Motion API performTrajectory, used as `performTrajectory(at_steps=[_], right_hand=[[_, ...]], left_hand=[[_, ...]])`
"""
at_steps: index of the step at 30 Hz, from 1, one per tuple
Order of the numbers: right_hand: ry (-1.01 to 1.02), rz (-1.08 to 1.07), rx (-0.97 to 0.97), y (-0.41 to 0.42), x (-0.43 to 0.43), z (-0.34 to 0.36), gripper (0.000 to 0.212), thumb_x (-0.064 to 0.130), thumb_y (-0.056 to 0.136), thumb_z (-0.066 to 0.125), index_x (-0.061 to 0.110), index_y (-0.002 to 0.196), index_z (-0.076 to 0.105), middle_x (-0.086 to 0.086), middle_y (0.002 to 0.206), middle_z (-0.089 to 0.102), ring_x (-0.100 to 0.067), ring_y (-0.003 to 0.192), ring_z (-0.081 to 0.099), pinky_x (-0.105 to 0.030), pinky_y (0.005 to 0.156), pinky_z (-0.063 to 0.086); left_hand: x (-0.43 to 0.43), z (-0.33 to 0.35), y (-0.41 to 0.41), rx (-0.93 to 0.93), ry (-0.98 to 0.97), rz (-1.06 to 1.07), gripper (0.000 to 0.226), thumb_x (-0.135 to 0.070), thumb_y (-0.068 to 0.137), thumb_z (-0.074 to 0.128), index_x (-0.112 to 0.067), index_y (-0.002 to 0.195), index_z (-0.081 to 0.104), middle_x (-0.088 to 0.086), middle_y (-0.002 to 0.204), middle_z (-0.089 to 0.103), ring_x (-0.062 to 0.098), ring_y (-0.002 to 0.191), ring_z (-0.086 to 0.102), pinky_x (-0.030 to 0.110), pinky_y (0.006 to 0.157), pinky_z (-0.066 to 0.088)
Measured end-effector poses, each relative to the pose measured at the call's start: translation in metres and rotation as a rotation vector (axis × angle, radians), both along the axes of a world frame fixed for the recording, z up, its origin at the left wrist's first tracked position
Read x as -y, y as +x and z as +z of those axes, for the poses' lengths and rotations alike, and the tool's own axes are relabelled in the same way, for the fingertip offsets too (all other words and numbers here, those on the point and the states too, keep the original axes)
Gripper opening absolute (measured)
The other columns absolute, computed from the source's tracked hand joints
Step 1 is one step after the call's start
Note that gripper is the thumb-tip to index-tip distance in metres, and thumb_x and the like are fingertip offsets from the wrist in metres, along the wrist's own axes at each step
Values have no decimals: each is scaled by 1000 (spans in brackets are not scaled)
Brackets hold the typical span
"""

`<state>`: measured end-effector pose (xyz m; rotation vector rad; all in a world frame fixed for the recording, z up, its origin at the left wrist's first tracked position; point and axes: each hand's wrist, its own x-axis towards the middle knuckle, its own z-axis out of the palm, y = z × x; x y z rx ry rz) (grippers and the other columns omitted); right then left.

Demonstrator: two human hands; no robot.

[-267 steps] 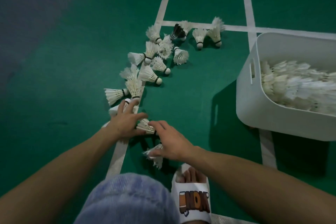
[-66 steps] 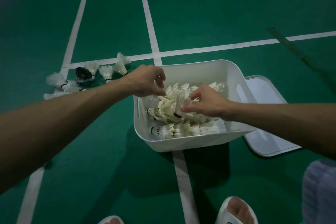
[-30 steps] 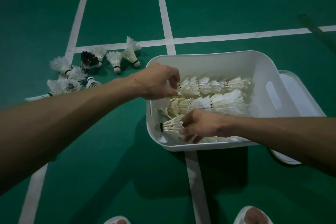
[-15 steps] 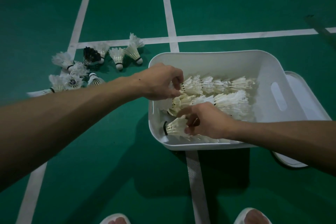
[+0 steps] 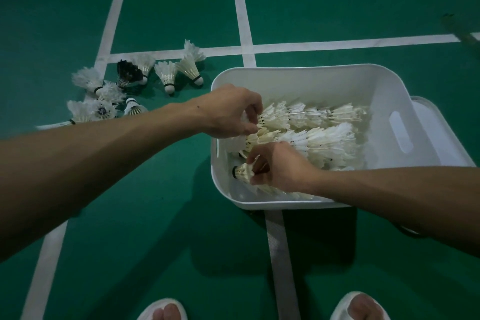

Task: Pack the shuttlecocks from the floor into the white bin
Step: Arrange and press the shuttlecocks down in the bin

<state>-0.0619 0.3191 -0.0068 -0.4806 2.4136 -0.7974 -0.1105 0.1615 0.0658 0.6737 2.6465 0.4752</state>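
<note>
The white bin point(image 5: 293, 78) stands on the green court floor and holds rows of nested white shuttlecocks point(image 5: 319, 138). My left hand point(image 5: 228, 112) reaches over the bin's left rim, its fingers curled round the end of the far row of shuttlecocks. My right hand point(image 5: 278, 166) is inside the bin near the front left corner and pinches a shuttlecock point(image 5: 242, 170) whose dark-banded cork points left. Several loose shuttlecocks point(image 5: 166, 75) lie on the floor left of the bin, one of them black point(image 5: 127, 73).
A white lid point(image 5: 439, 132) lies on the floor behind the bin's right side. White court lines point(image 5: 244, 21) cross the floor around the bin. My two feet in white slippers point(image 5: 163, 312) show at the bottom edge.
My right hand has shifted slightly within the bin's front left corner, still holding the shuttlecock. My left hand stays at the far row. The view has barely moved.
</note>
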Motion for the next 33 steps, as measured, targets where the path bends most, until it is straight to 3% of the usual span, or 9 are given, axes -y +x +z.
performTrajectory(at_steps=[4,8,12,17,23,30,33], right_hand=[[-19,-19,-28,-4,8,0,29,11,74,81,13,99,67,1,83,70,-14,76,67,-27,70,56],[5,3,-27,-2,7,-6,33,10,75,81,17,101,63,5,80,66,-12,75,66,-16,63,49],[-8,4,-18,-2,6,-8,42,11,74,82,19,107,57,5,82,65,-15,79,66,-27,76,54],[-123,-78,125,-4,3,-6,50,11,71,84,23,107,52,4,81,67,-12,75,66,-32,78,57],[-155,-70,178,-3,0,-1,58,6,71,83,21,117,51,-6,87,70,-21,78,69,-41,82,58],[-163,-159,65,-4,-18,18,45,15,71,85,26,103,55,3,86,71,-7,76,69,-32,77,59],[-276,-306,-78,-10,-23,30,47,18,68,86,24,103,56,6,100,66,-5,81,67,-28,74,59]], left_hand=[[0,1,-1,-1,5,-4,31,-29,87,66,-17,115,61,-9,104,69,11,92,59,23,79,40],[2,2,0,6,8,-13,32,-29,87,66,-17,116,60,-10,104,68,11,94,59,25,83,43],[2,4,2,24,8,-47,33,-29,87,66,-17,117,60,-9,105,68,10,96,60,27,87,45],[7,3,1,9,-18,-103,34,-29,87,66,-17,118,60,-10,106,68,8,92,59,24,85,45],[13,5,-5,35,-37,-187,35,-32,86,67,-19,119,60,-14,104,66,9,95,59,24,86,43],[14,4,-7,66,-35,-227,49,-36,79,74,-22,122,57,-15,108,65,5,93,56,19,83,38],[14,9,-8,88,0,-231,52,-33,77,76,-24,123,56,-17,109,63,4,94,56,18,83,35]])
